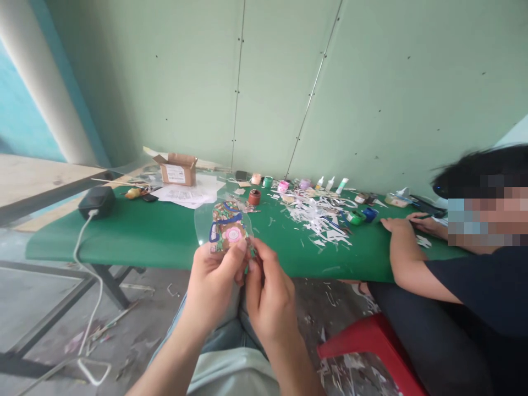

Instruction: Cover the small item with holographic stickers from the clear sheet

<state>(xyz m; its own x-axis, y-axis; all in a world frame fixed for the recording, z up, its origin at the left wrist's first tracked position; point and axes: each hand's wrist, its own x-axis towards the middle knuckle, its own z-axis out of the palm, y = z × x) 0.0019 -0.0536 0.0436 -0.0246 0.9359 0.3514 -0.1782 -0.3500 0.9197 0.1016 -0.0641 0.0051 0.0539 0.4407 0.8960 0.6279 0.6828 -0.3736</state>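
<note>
The patterned piece (230,224) is up in front of me, above the near edge of the green counter (144,239), gripped in my left hand (215,278). It has a pink flower, brown and green patches and dark blue bands, and a clear sheet (202,217) with a rounded outline shows around it. My left thumb lies over the lower part, with the fingers bent behind it. My right hand (273,283) is narrow, thumb and fingers drawn together at the lower right edge of the piece, just beside my left fingertips; I cannot tell whether they pinch the piece itself or something small there.

Beyond my hands, a reddish-brown jar (254,197) stands on the counter. To the right of it lies a loose heap of white scraps (322,214), with a pink jar (282,187) and some small bottles (330,183) behind. A green jar (356,218) and a blue jar (370,214) sit close together at the heap's right end. To the left, an open cardboard box (178,171) stands by some spread papers (187,193), and a black adapter (97,202) with a white cable (99,280) is near the counter's left end.

On my right a co-worker (470,291) leans in with both forearms on the counter, beside a red stool (367,338).
</note>
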